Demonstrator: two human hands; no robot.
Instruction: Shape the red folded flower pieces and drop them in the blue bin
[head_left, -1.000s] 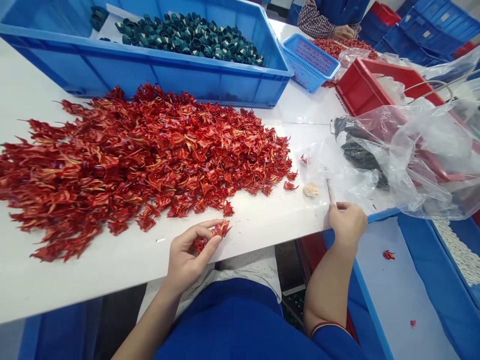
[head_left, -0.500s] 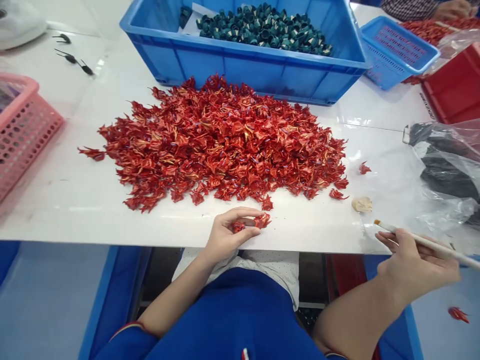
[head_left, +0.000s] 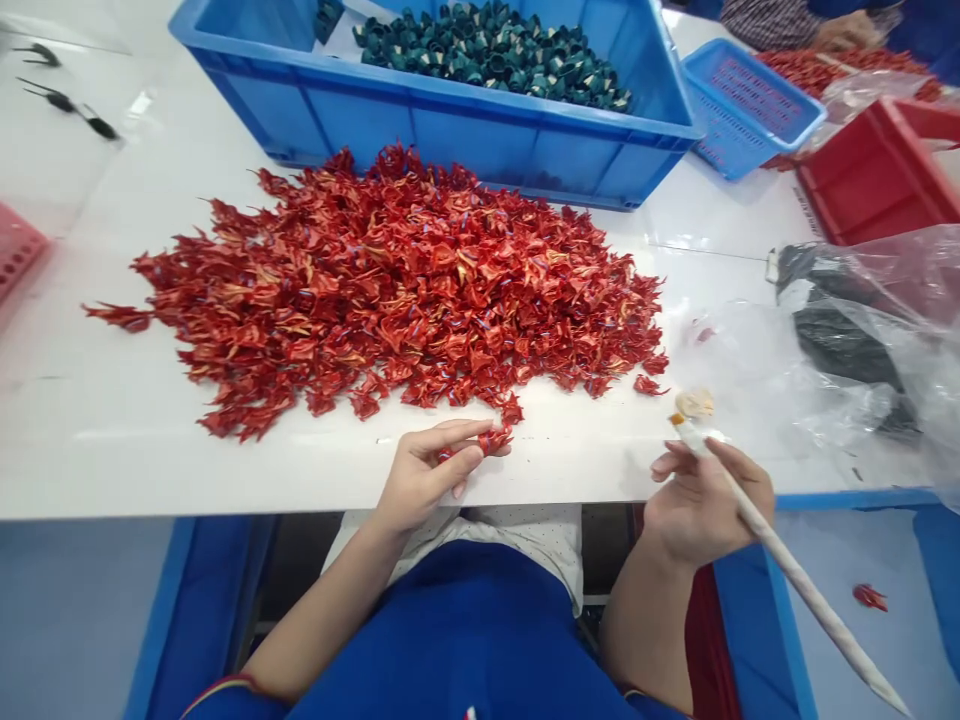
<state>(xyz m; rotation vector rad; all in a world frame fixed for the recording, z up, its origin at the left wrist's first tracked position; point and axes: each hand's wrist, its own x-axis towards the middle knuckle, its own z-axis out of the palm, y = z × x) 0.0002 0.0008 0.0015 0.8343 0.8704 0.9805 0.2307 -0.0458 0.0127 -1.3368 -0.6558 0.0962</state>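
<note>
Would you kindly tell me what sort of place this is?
Probably a workshop or factory: a heap of red pieces, a blue bin of green parts, and a co-worker's hand at another red pile.

Blue crate (head_left: 450, 130) of green pieces (head_left: 495, 58), light-blue basket (head_left: 724, 150) beside it, red bin (head_left: 862, 180)

Blue short-sleeved shirt (head_left: 450, 630), red-and-yellow sleeve trim (head_left: 229, 682); white dotted cloth (head_left: 553, 545) below; hands (head_left: 424, 478) bare.
</note>
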